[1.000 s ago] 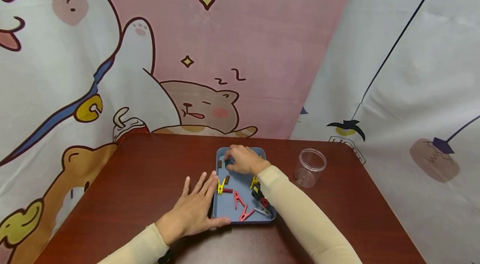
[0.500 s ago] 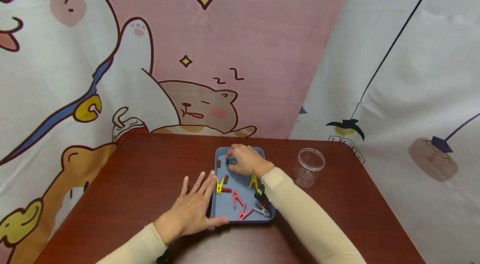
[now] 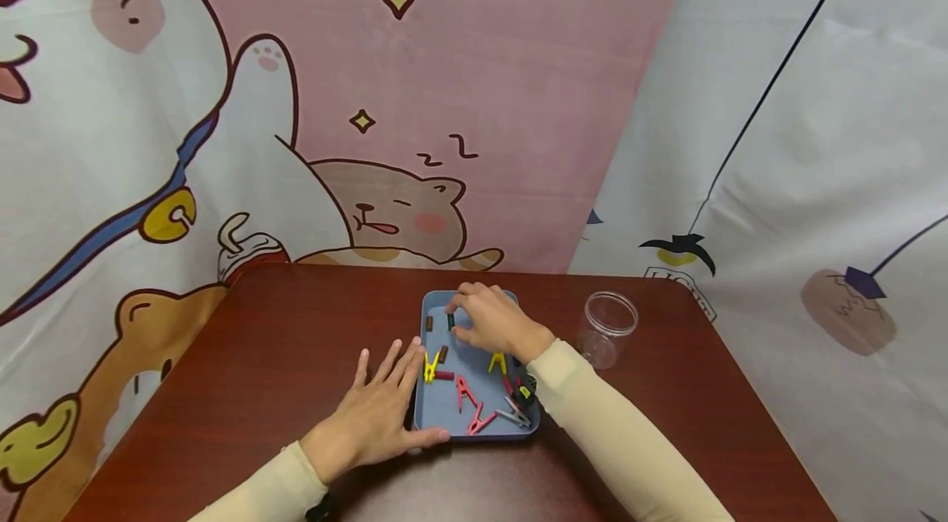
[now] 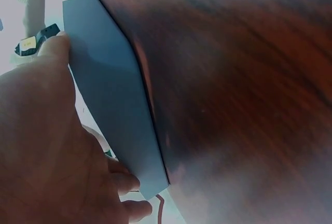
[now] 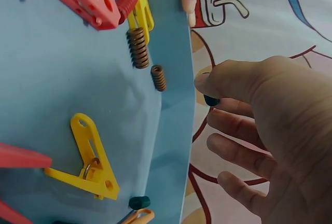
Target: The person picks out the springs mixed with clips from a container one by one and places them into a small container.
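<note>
A blue tray (image 3: pixel 474 435) lies on the table with small clips and springs in it. My left hand (image 3: pixel 378 419) rests on the tray's left side, fingers straight; in the left wrist view its thumb (image 4: pixel 57 47) touches the rim. Over the far part of the tray, my right hand (image 3: pixel 496 320) pinches a small dark green cylinder (image 3: pixel 450 322) between thumb and finger. In the right wrist view only an end of that cylinder (image 5: pixel 211 100) shows beside the thumb. Two brown coil springs (image 5: pixel 139 49) lie near the tray wall, beside a yellow clip (image 3: pixel 430 368) and a red ribbed piece (image 3: pixel 443 375).
Pink clips (image 3: pixel 465 393), a grey clip (image 3: pixel 513 413) and another yellow clip (image 3: pixel 498 362) lie in the tray. A second green piece (image 5: pixel 139 202) sits by its wall. A transparent jar (image 3: pixel 609 328) stands open to the right. A printed cloth (image 3: pixel 518 94) hangs behind the table.
My right hand has shifted slightly right with the green cylinder in its pinch, and its sleeve uncovers more of the right-hand yellow clip. The left hand stays on the tray.
</note>
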Demonstrator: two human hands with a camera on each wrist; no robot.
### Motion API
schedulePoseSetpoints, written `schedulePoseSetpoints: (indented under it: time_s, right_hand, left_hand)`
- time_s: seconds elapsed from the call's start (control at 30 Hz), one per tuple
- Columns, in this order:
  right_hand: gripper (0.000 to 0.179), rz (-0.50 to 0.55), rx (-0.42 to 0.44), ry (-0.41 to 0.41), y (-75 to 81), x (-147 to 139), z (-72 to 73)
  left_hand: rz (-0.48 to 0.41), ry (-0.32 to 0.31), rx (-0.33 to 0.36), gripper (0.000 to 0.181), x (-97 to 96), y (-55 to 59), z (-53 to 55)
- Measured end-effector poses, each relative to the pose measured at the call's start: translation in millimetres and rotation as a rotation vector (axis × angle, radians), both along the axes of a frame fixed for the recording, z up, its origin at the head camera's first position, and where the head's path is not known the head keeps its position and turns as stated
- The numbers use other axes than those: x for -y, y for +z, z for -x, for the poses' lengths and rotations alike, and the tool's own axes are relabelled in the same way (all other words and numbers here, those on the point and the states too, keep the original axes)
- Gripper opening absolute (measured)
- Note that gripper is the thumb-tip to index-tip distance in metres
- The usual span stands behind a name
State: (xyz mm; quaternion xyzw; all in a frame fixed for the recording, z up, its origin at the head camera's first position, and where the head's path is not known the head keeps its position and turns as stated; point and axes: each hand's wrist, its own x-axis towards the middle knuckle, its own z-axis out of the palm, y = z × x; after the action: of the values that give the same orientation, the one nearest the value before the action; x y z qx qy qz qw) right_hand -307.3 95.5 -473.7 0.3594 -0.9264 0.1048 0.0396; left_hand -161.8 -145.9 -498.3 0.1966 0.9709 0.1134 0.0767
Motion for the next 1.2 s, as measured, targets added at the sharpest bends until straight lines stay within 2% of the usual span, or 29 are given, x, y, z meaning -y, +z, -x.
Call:
schedulePoseSetpoints:
  time_s: [0.47, 1.2]
  right_hand:
    - [0.034, 0.039, -0.075, 0.045, 15.2, -9.0, -22.4]
    - [0.033, 0.077, -0.143, 0.032, 14.8, -30.2, -37.3]
  left_hand:
    - [-0.005, 0.0, 0.006, 0.139, 1.5, -2.9, -0.1]
    - [-0.007, 0.009, 0.01, 0.14, 0.2, -1.1, -0.8]
